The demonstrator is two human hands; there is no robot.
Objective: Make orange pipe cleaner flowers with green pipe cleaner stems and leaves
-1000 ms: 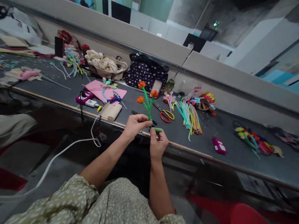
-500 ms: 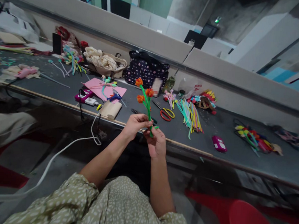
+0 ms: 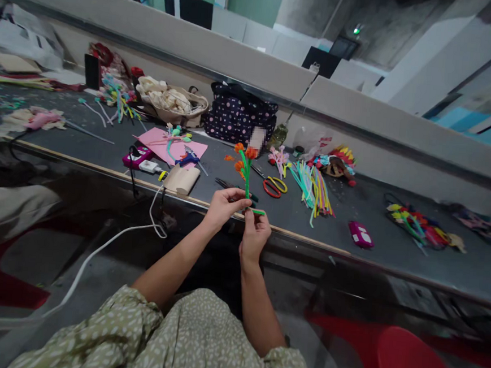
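Note:
Three orange flower heads top a bunch of green pipe-cleaner stems (image 3: 246, 185), held upright at the table's front edge. My left hand (image 3: 225, 208) pinches the stems between thumb and fingers. Just to the right and a little lower, my right hand (image 3: 255, 234) has its fingers closed at the lower end of the stems, where a short green piece sticks out sideways to the right. Behind the flowers lie scissors with red and yellow handles (image 3: 272, 187). Dark pliers (image 3: 225, 183) are partly hidden behind the stems.
A pink sheet (image 3: 155, 140) with a blue tool (image 3: 187, 158) lies left of the flowers, near a beige roll (image 3: 182, 180). A dotted bag (image 3: 238, 115) stands behind. Pastel pipe cleaners (image 3: 313, 192) and a magenta device (image 3: 361, 235) lie right. A white cable (image 3: 109, 242) hangs left.
The flower bunch has turned, and its heads now sit closer together and farther right. My right hand has shifted slightly left and down; the green side piece now points more plainly right.

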